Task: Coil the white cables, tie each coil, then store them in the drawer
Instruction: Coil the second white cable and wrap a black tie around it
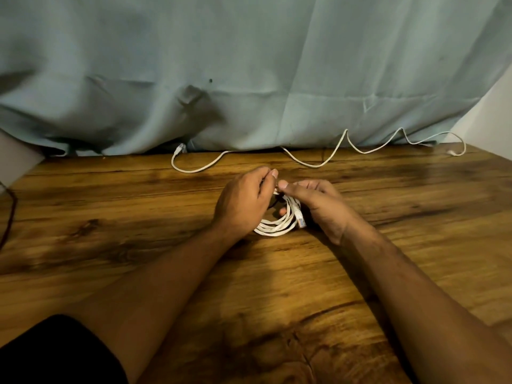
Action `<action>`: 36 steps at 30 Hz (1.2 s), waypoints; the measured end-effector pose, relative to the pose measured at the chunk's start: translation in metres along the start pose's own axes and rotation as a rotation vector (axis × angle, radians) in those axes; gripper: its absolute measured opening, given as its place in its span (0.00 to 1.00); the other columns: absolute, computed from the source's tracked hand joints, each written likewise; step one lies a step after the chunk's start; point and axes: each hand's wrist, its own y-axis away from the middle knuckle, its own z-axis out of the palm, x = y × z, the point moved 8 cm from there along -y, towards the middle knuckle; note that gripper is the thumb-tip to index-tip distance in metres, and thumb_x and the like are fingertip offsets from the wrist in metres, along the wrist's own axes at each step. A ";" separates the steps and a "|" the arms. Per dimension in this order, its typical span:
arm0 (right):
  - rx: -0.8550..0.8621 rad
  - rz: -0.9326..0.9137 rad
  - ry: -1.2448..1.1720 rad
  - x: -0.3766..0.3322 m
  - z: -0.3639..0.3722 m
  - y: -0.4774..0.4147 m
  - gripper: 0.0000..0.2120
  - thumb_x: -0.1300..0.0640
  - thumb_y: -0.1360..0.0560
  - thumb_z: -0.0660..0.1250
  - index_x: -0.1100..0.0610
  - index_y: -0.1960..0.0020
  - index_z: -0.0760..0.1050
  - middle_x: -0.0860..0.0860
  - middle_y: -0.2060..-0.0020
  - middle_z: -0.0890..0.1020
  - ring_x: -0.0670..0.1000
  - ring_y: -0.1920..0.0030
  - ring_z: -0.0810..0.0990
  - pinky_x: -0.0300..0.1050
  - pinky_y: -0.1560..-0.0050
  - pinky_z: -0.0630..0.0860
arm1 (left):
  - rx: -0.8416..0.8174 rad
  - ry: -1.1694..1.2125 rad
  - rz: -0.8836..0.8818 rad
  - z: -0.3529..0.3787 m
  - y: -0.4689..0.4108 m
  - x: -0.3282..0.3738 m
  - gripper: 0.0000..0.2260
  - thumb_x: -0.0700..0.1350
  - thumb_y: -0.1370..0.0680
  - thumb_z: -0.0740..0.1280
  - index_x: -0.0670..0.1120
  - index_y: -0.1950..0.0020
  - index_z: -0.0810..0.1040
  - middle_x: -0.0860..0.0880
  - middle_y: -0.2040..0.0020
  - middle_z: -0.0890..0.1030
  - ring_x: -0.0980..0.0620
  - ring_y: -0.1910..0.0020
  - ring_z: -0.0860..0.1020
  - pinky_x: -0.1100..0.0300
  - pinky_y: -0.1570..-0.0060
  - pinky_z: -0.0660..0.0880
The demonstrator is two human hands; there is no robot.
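Your left hand (243,206) and right hand (321,206) meet over the middle of the brown wood-grain counter (138,245), holding a small coil of thin white cable (274,227) between them. The coil shows several stacked loops; its near arc sits low by the counter, while its far side rises into your fingers. Each grip is closed on the coil's far side: the left fingers curl round the loops, and the right thumb presses the strands against the fingers. A clear plug (300,221) on the coil's right side lies lengthwise along the loops, its tip pointing back toward you. Well apart, a second loose white cable (318,163) snakes left to right along the counter's far edge, under a hanging pale blue-green cloth (249,65).
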 end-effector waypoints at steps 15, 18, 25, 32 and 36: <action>0.054 -0.123 0.086 -0.009 0.006 0.005 0.12 0.56 0.21 0.72 0.66 0.50 0.83 0.66 0.56 0.85 0.60 0.56 0.81 0.47 0.56 0.80 | -0.115 0.321 -0.234 0.013 -0.001 -0.026 0.19 0.57 0.19 0.59 0.43 0.61 0.71 0.52 0.70 0.70 0.50 0.71 0.68 0.47 0.67 0.68; 0.117 -0.221 0.066 -0.019 0.004 0.007 0.08 0.64 0.23 0.74 0.66 0.46 0.82 0.61 0.57 0.85 0.55 0.57 0.84 0.46 0.59 0.84 | -0.128 0.338 -0.250 0.015 -0.001 -0.028 0.17 0.57 0.20 0.59 0.46 0.60 0.72 0.54 0.71 0.70 0.51 0.72 0.67 0.47 0.67 0.67; 0.198 -0.340 0.182 -0.024 -0.003 0.005 0.11 0.56 0.20 0.72 0.64 0.56 0.80 0.69 0.60 0.81 0.60 0.62 0.77 0.62 0.61 0.80 | -0.110 0.260 -0.216 0.012 0.000 -0.025 0.17 0.58 0.18 0.58 0.51 0.63 0.70 0.53 0.71 0.71 0.49 0.72 0.69 0.40 0.67 0.72; 0.224 -0.239 0.114 -0.013 -0.006 -0.001 0.19 0.56 0.17 0.68 0.72 0.57 0.73 0.63 0.64 0.76 0.58 0.69 0.77 0.54 0.70 0.78 | -0.053 -0.002 0.015 0.002 -0.001 0.003 0.15 0.51 0.15 0.58 0.48 0.61 0.70 0.53 0.71 0.69 0.48 0.70 0.72 0.48 0.68 0.69; 0.189 -0.149 -0.019 -0.009 -0.004 0.001 0.12 0.60 0.17 0.66 0.62 0.59 0.78 0.62 0.63 0.77 0.49 0.71 0.81 0.43 0.71 0.80 | -0.034 -0.085 0.091 0.001 0.003 0.010 0.14 0.52 0.15 0.57 0.50 0.58 0.73 0.53 0.71 0.72 0.51 0.71 0.73 0.49 0.69 0.71</action>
